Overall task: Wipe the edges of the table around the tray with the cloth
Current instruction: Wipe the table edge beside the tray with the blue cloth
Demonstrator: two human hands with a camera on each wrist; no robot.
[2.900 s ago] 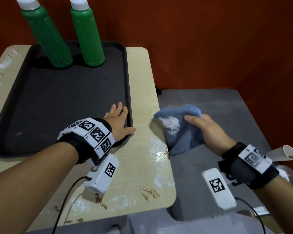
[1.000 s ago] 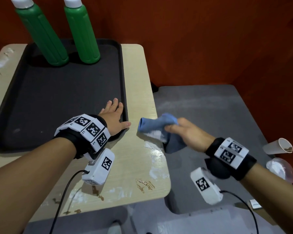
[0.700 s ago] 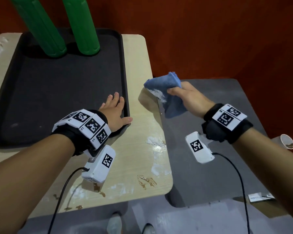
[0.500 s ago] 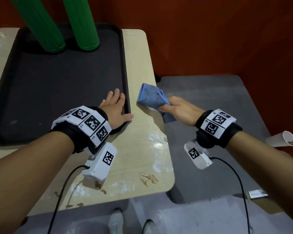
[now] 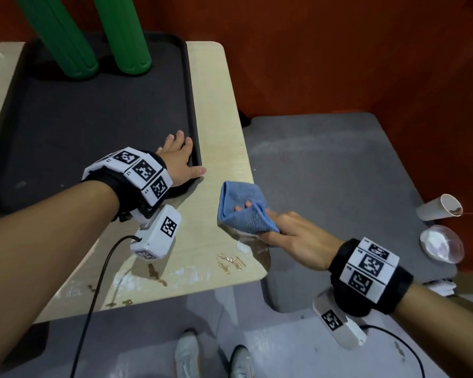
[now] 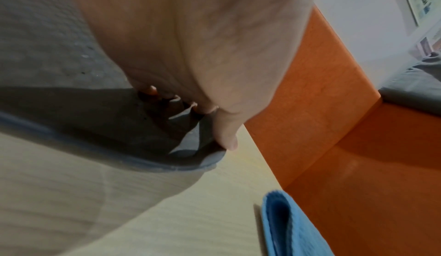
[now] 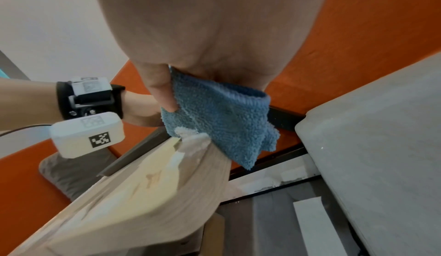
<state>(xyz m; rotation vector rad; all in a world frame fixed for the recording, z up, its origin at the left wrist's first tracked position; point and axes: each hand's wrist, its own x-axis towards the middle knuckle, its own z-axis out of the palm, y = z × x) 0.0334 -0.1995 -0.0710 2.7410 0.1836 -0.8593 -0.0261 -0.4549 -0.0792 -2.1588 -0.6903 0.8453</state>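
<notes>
While we look down from the head view, our right hand [image 5: 292,233] has its grip closed around a folded blue cloth [image 5: 242,211], which lies on the right edge of the pale wooden desk [image 5: 216,105], just beside the black tray [image 5: 93,118]. Our left hand [image 5: 179,163] lies flat on the near right corner of the tray, fingers straight, grip released, thumb over the rim. Two green bottles [image 5: 120,36] stand at the far end of the tray. White smears [image 5: 242,248] and brown stains [image 5: 231,263] mark the desk near the cloth. A paper cup [image 5: 438,207] lies tipped on the grey surface [image 5: 339,173] to the right.

From the left wrist view, our left hand [image 6: 214,52] presses on the tray [image 6: 143,137], its thumb at the rim; the cloth [image 6: 286,226] shows at the lower right on the desk [image 6: 167,213].

From the right wrist view, our thumb [image 7: 160,92] pinches the cloth [image 7: 222,116] against the desk's [image 7: 143,194] edge, where a white smear [image 7: 193,139] sits under it.
</notes>
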